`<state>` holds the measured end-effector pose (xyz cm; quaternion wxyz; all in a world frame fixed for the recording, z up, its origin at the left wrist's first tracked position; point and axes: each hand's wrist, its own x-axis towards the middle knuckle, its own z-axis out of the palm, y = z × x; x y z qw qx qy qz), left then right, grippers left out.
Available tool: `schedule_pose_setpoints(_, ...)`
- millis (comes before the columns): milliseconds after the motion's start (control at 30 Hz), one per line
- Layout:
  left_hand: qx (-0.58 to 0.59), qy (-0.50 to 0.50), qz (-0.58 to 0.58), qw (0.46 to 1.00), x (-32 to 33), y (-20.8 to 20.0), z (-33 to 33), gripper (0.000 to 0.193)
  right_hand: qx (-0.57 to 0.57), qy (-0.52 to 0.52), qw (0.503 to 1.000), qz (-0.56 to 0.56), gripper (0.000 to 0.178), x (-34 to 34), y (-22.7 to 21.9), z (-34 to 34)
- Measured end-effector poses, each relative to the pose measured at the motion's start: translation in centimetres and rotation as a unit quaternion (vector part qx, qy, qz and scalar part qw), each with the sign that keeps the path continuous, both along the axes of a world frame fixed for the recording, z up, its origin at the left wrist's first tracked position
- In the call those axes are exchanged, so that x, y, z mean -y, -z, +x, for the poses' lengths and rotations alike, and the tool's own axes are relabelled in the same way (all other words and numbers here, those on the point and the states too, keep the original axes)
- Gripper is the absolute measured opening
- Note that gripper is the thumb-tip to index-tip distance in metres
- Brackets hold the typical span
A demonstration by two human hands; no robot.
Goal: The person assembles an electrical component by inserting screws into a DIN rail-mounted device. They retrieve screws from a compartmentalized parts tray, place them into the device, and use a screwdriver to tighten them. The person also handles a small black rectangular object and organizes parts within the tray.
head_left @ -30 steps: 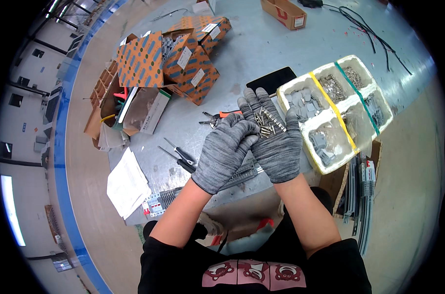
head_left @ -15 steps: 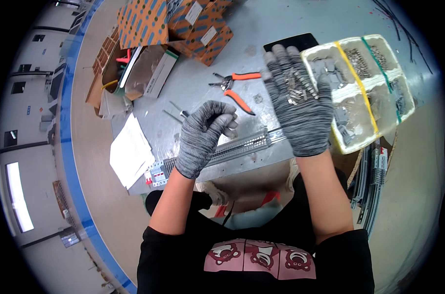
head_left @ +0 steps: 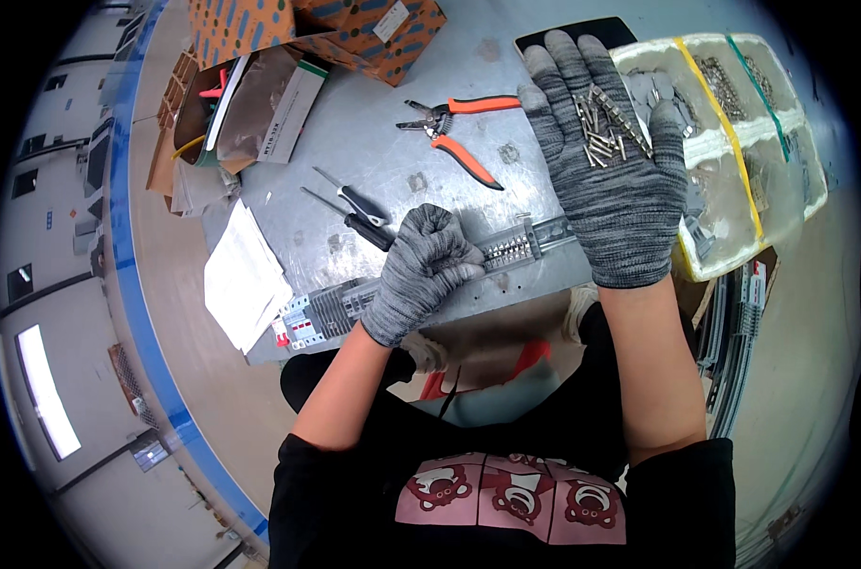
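My right hand [head_left: 625, 204], in a grey knit glove, lies palm up with its fingers stretched out. Several small silvery metal pins or screws [head_left: 599, 142] rest loose on that palm, along with a longer ridged metal strip [head_left: 623, 121]. In a matching glove, my left hand [head_left: 419, 275] is closed in a pinch over the metal rail at the table's front edge; whatever its fingertips hold is hidden. Just right of those fingertips, a row of grey terminal blocks [head_left: 509, 251] sits on the rail. Further left along it are white circuit breakers [head_left: 304, 321] with a red part.
A white foam box [head_left: 724, 142] of small parts, banded yellow and green, stands right of my right hand. Orange-handled wire strippers [head_left: 464, 142] and two screwdrivers [head_left: 359, 213] lie beyond my left hand. Papers [head_left: 246, 280] and an orange patterned carton [head_left: 374, 43] are at left.
My left hand has moved down and right onto the rail, its loosely curled fingers now pinched together. My right hand stays palm up with the metal pieces. The whole view has shifted slightly.
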<state>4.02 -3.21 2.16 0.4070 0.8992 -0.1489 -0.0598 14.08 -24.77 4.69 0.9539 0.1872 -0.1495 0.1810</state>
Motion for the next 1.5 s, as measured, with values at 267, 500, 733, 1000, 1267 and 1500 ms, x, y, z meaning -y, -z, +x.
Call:
schedule_pose_setpoints(267, -0.025, 0.053, 0.006, 0.998, -0.2, 0.8, 1.1, 0.027, -0.029, 0.043, 0.993, -0.108, 0.065, 0.3, 0.1, -0.7)
schedule_pose_setpoints(500, -0.034, 0.11, 0.118, 0.986, 0.2, -1.2, 2.3, 0.028, -0.051, 0.052, 0.991, -0.112, 0.067, 0.9, -0.1, -0.8)
schedule_pose_setpoints(733, -0.023, 0.147, 0.124, 0.981, 0.4, -1.3, 3.1, 0.026, -0.063, 0.059, 0.989, -0.119, 0.068, 1.3, -0.4, -0.8)
schedule_pose_setpoints(1000, -0.055, 0.133, 0.106, 0.984, 0.3, -1.5, 3.1, 0.028, -0.072, 0.058, 0.988, -0.123, 0.07, 1.3, -0.4, -0.7)
schedule_pose_setpoints(1267, -0.059, 0.142, 0.098, 0.983, 0.2, -1.1, 3.2, 0.039, -0.075, 0.058, 0.987, -0.126, 0.072, 1.3, -0.4, -0.5)
schedule_pose_setpoints(1500, -0.108, 0.108, 0.062, 0.986, 0.1, -1.2, 3.4, 0.042, -0.083, 0.06, 0.986, -0.132, 0.074, 1.2, -0.3, -0.4)
